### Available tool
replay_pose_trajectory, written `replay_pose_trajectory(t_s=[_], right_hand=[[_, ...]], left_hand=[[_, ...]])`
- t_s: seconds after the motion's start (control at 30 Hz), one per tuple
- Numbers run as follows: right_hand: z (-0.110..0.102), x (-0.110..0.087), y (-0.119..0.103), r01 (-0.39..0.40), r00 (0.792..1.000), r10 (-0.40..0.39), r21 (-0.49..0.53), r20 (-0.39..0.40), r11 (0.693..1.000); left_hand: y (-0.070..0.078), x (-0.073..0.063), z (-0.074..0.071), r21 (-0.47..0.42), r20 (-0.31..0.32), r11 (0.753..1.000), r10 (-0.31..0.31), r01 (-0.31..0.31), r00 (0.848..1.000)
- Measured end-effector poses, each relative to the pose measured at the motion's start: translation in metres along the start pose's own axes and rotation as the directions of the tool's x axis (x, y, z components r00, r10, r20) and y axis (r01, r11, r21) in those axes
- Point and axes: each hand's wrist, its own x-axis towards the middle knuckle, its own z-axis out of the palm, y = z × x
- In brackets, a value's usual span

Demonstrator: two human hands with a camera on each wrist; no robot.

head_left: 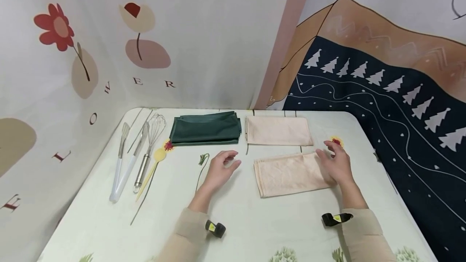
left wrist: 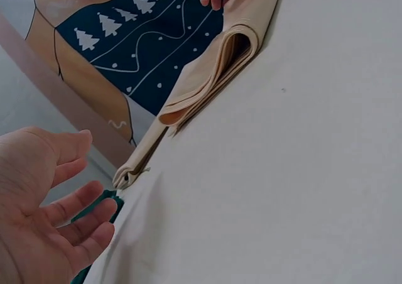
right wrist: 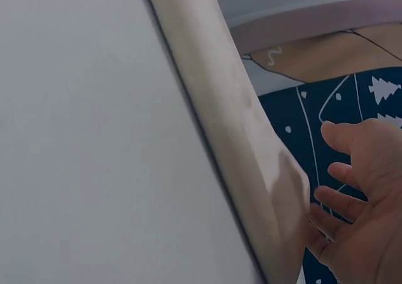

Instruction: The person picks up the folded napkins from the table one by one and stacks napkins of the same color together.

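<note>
A folded pale pink cloth (head_left: 291, 175) lies on the table between the two hands, its layered fold facing left. Over its right end hovers the right hand (head_left: 335, 163), fingers loosely bent and nothing between them; the right wrist view shows that hand (right wrist: 361, 202) beside the cloth's edge (right wrist: 251, 152). To the left of the cloth, the left hand (head_left: 221, 170) is held above the table with relaxed, parted fingers and holds nothing. Behind lie a second folded pink cloth (head_left: 278, 131) and a folded dark green cloth (head_left: 205, 128), side by side.
At the table's left lie a whisk (head_left: 149, 144), a yellow spoon (head_left: 159, 155) and two pairs of tongs with pale handles (head_left: 125, 177). The tablecloth (head_left: 262, 225) carries printed flowers and stems. Printed curtains (head_left: 204, 31) hang behind the table and along its sides.
</note>
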Motion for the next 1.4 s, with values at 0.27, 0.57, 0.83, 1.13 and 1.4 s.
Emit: replay_pose_trajectory(t_s=[0.27, 0.57, 0.83, 1.13, 1.4], right_hand=[[-0.005, 0.006, 0.019, -0.075, 0.990, 0.079, -0.034, 0.118, 0.997], [-0.008, 0.008, 0.029, -0.058, 0.975, 0.058, -0.005, 0.217, 0.998], [-0.011, 0.015, 0.030, -0.077, 0.966, 0.078, -0.013, 0.247, 0.997], [-0.014, 0.023, 0.024, -0.152, 0.918, 0.134, 0.021, 0.372, 0.988], [-0.016, 0.020, 0.023, -0.188, 0.883, 0.144, 0.055, 0.448, 0.981]], left_hand=[[-0.002, 0.004, 0.015, 0.044, 0.026, 0.999, 0.023, -0.024, 0.999], [-0.001, 0.008, 0.035, 0.065, 0.096, 0.997, 0.027, -0.033, 0.995], [0.005, 0.015, 0.051, 0.130, 0.166, 0.988, 0.057, -0.080, 0.984], [0.006, 0.020, 0.056, 0.300, 0.223, 0.946, 0.058, -0.125, 0.973], [0.009, 0.024, 0.052, 0.362, 0.283, 0.922, 0.036, -0.141, 0.958]])
